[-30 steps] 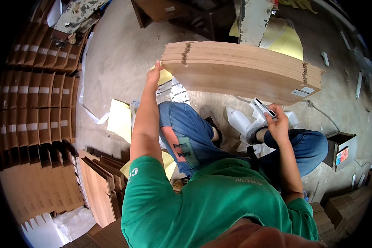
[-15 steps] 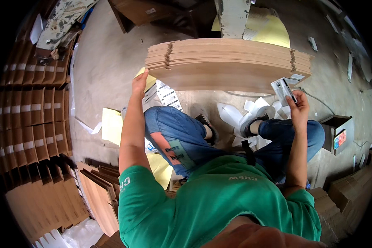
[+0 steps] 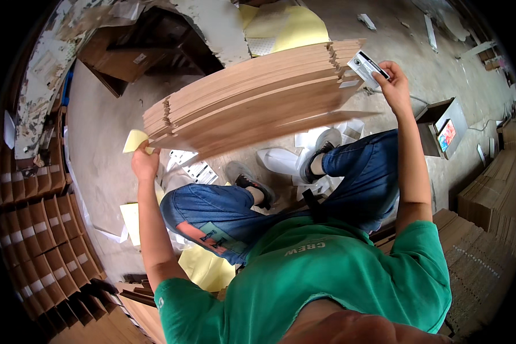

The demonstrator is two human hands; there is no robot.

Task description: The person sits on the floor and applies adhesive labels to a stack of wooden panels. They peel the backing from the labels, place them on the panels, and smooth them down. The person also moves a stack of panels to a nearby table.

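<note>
1. As the board stack (image 3: 241, 92) runs lengthwise between both hands, the left hand (image 3: 145, 163) pinches yellow paper (image 3: 135, 141) at its left end.
2. Near the stack's right end, the right hand (image 3: 395, 86) grips a white label (image 3: 366, 67).

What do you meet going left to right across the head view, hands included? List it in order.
Slatted brown stacks → left hand → stack of wood-look panels → right hand → grey box → cardboard stacks.
</note>
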